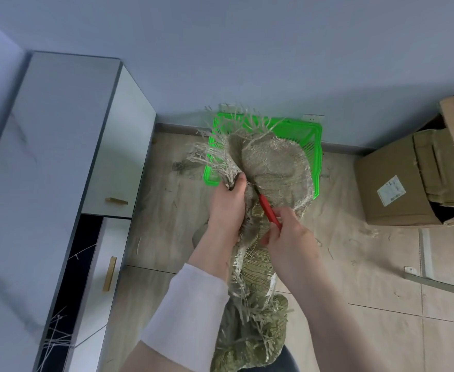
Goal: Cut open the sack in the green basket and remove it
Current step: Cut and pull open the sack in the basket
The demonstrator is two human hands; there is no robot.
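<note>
Your left hand [227, 208] clenches the frayed bunch of the sack [274, 162] at the near edge of the green basket [315, 146]. The sack runs lengthwise from the basket toward you, between your hands. Your right hand [287, 232] grasps a red cutter [269, 212], tip aimed up-left into the weave. The label [391, 190] on the cardboard box [408, 210] is unreadable.

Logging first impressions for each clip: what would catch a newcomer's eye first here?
The bright green basket on the floor by the wall stands out most, with a frayed woven sack bulging out of it and hanging down toward the camera. At centre the left hand grips the sack's shredded edge while the right hand holds a red tool against the fabric. Cardboard boxes sit at the right.
</note>
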